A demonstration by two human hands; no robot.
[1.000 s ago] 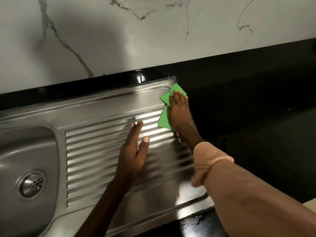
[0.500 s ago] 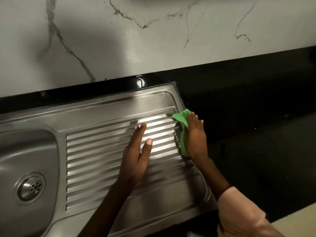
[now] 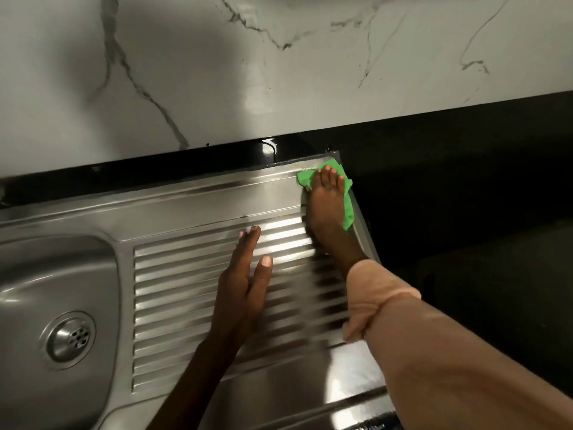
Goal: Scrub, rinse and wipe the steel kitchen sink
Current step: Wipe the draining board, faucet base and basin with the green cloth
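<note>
The steel kitchen sink (image 3: 192, 206) fills the lower left, with its bowl and drain (image 3: 68, 338) at the left and a ribbed drainboard (image 3: 186, 293) to the right. A green cloth (image 3: 345, 193) lies flat at the drainboard's far right corner. My right hand (image 3: 325, 206) presses on the cloth with straight fingers. My left hand (image 3: 245, 283) rests flat on the ribs near the middle, fingers straight, holding nothing.
A white marble-pattern wall (image 3: 279, 72) rises behind the sink above a black strip (image 3: 155, 169). A black counter (image 3: 465, 212) runs to the right of the drainboard. My right sleeve (image 3: 372, 293) is pushed up above the wrist.
My right hand has slid the green cloth from the drainboard's right edge back up to the far right corner. My left hand has stayed in place.
</note>
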